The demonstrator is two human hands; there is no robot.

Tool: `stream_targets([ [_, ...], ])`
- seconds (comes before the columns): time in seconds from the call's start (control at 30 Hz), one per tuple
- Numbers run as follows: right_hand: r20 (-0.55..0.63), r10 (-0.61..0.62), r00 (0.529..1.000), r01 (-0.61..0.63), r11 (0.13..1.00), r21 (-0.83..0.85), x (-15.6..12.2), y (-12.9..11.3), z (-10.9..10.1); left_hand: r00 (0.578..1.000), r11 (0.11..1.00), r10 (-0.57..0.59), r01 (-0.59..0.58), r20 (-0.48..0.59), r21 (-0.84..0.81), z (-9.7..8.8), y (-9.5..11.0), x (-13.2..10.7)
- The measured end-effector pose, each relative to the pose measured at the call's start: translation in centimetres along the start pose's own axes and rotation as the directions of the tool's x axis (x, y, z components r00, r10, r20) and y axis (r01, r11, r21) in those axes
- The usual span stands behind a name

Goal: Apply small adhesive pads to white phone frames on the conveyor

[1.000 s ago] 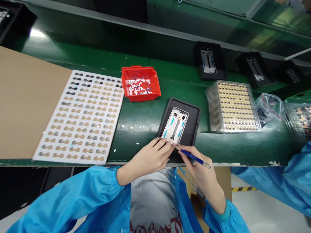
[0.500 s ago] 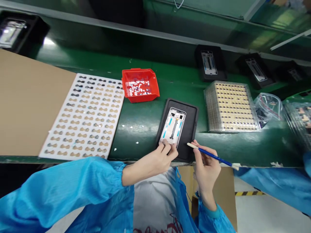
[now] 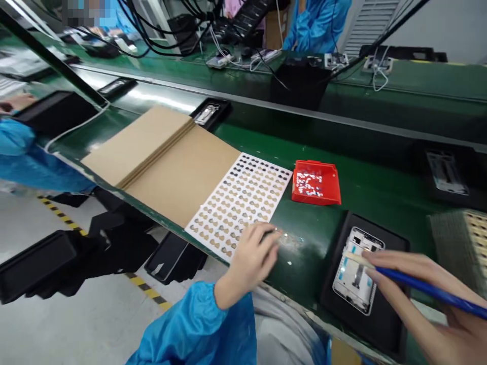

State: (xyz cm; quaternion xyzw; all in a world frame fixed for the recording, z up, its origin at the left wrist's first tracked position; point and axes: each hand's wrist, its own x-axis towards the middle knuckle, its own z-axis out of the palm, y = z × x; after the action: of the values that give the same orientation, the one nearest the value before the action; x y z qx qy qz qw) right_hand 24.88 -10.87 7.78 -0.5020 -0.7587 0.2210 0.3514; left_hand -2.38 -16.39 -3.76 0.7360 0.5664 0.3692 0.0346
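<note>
Left hand [image 3: 249,258] has moved to the sheet [image 3: 243,197], half-curled, hold unclear; right hand [image 3: 452,334] pinches brush [image 3: 411,284] over black tray's [image 3: 380,332] phone frame [image 3: 347,288].

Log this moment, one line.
right hand: holds blue tool over phone frame; left hand: by white sheet, grip unclear; black tray: under phone frame

Left of the red bin [image 3: 329,183], a white sheet [image 3: 238,204] carries rows of tan and black bow-tie shapes [image 3: 219,236]; farther left, the cardboard [image 3: 182,175] is brown. Nearer, right of the bin, the tray [image 3: 386,327] is black, the phone frame [image 3: 348,286] silvery white with light-blue strips, the pen-like tool [image 3: 424,289] blue, cream-tipped.
</note>
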Motion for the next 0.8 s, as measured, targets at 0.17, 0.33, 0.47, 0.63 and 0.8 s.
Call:
stream_targets([
  [0.17,0.399,-0.224,0.889,0.163,0.970,0.180,11.5,-3.9,11.1,0.989,0.980,-0.138,0.145,-0.058,0.133,-0.6,-4.4,-2.0],
  [0.33,0.493,-0.134,0.859,0.153,0.988,0.001,17.0,-6.4,23.2,0.988,0.982,-0.118,0.130,-0.097,0.138,0.1,-4.0,-2.3],
  [0.47,0.489,-0.102,0.866,0.170,0.981,-0.097,17.2,-7.7,27.0,0.984,0.985,-0.116,0.132,-0.136,0.113,0.3,-3.6,-2.0],
  [0.63,0.458,-0.095,0.884,0.150,0.985,-0.085,17.0,-7.2,25.7,0.980,0.985,-0.146,0.156,-0.137,0.067,0.6,-3.7,-2.1],
  [0.8,0.498,-0.049,0.866,-0.205,0.872,0.444,15.6,-5.5,18.2,0.961,0.974,-0.213,0.194,-0.175,-0.117,-0.5,-3.4,-1.5],
])
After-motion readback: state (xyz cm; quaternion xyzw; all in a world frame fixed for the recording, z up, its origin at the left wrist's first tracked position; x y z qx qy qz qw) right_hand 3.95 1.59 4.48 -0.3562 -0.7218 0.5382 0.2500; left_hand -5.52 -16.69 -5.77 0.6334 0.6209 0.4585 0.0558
